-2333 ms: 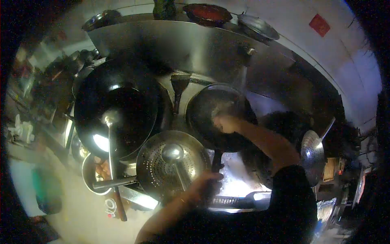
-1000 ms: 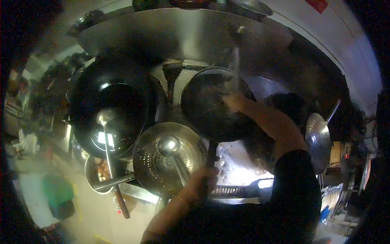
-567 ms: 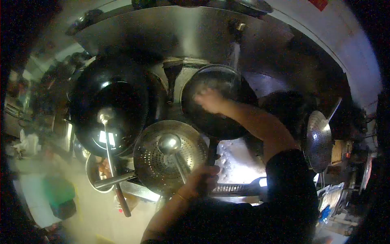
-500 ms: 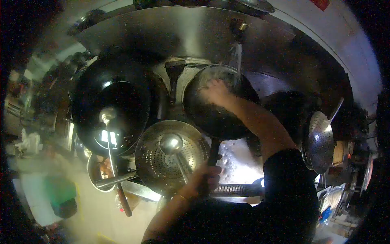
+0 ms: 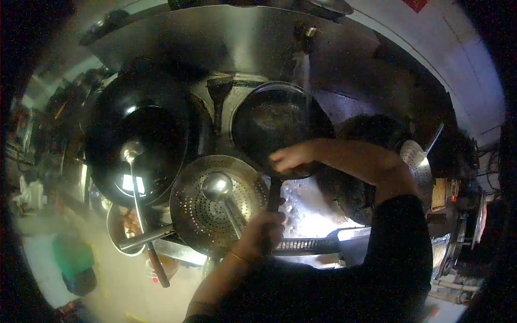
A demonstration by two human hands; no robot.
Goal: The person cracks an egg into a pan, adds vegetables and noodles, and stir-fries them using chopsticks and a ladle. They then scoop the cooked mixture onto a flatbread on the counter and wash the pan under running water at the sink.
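Observation:
My left hand [image 5: 264,232] is closed round the dark handle [image 5: 274,194] of a black pan [image 5: 258,129]. Water runs from a tap [image 5: 310,32] into that pan. Inside its near rim is my right hand [image 5: 291,159], fingers bent together; whatever they may hold is too small or dark to make out. Left of my left hand lies a perforated strainer [image 5: 194,215] with a metal ladle [image 5: 217,186] resting in it. A large black wok [image 5: 107,140] stands farther left, with a long-handled ladle [image 5: 141,215] leaning across its near rim.
A white bowl of brownish pieces [image 5: 116,229] is at the lower left, under the strainer's handle. A dark brush or scraper [image 5: 219,99] lies between wok and pan. At the right hangs another strainer [image 5: 417,164]. A steel splashback [image 5: 237,43] runs behind.
My right hand has moved from the far part of the pan toward its near rim. My left hand stays on the handle. The camera view has shifted slightly.

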